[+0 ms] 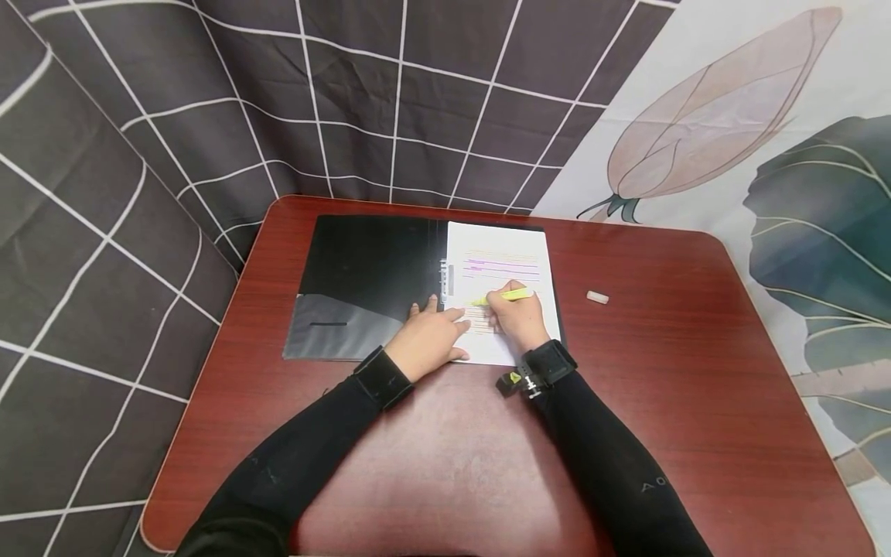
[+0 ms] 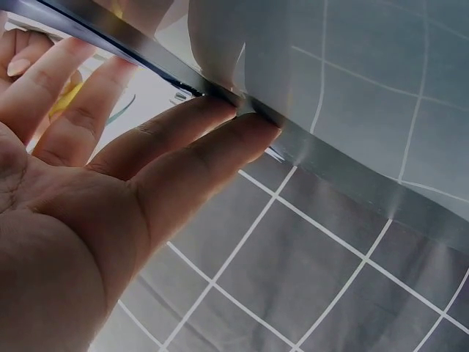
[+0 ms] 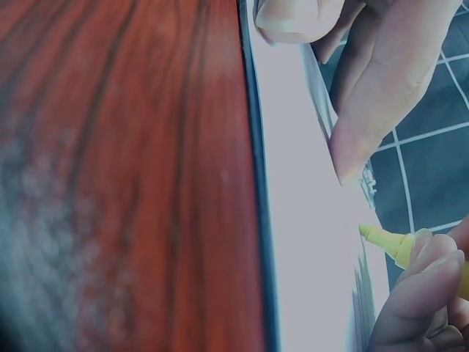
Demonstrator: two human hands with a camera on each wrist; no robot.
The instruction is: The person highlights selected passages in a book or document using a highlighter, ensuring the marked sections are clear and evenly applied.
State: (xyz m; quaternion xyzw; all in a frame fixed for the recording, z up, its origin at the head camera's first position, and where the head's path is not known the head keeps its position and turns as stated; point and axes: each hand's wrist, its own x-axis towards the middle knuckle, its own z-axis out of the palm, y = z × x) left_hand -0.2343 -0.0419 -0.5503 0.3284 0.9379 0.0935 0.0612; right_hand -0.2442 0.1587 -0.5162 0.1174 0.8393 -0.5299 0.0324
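Observation:
An open black ring binder (image 1: 376, 255) lies flat, with a stack of white pages (image 1: 497, 240) on its right side. Purple and orange marked lines run across the top page. My right hand (image 1: 520, 319) grips a yellow highlighter (image 1: 518, 294), its tip at the page's left part; in the right wrist view the highlighter's tip (image 3: 366, 231) meets the paper. My left hand (image 1: 426, 340) rests with spread, fairly straight fingers across the binder's spine and the page's left edge. In the left wrist view its fingertips (image 2: 264, 130) touch the binder's dark surface.
A small whitish cap-like piece (image 1: 597, 297) lies on the reddish wooden table (image 1: 661, 348) right of the binder. A dark grid-patterned cloth (image 1: 362, 93) hangs behind and to the left. A leaf-printed cloth (image 1: 710, 116) hangs at the right.

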